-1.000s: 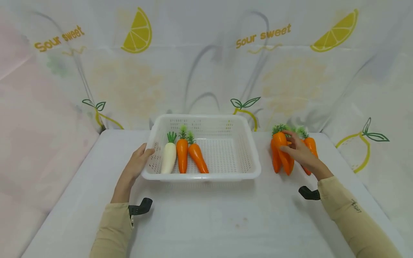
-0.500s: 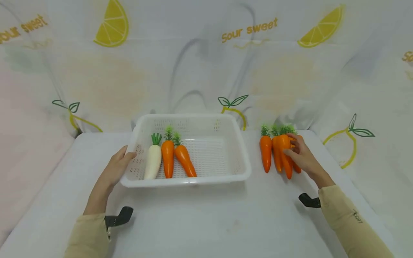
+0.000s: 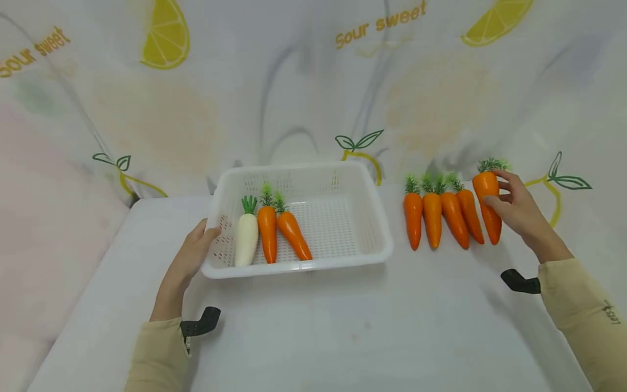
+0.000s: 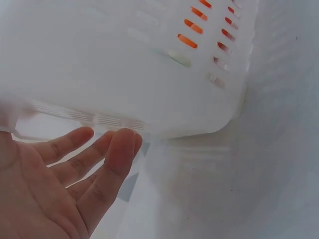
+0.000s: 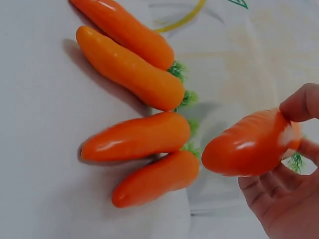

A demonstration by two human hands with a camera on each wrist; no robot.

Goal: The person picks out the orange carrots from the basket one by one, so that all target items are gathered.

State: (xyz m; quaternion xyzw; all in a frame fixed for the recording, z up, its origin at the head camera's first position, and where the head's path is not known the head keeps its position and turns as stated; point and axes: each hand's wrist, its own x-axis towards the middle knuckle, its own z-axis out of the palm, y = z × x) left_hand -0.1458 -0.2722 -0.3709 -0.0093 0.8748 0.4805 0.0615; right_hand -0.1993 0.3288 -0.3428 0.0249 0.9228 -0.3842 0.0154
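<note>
Right hand (image 3: 521, 211) has moved rightward, gripping a carrot (image 3: 485, 188).

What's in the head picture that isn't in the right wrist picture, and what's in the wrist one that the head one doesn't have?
Only the head view shows the white basket, with a white radish and two carrots in it, and the left hand at its edge. Only the right wrist view shows the palm side of the right hand. Both show that hand's fingers holding one carrot, with four more carrots lying in a row nearby.
</note>
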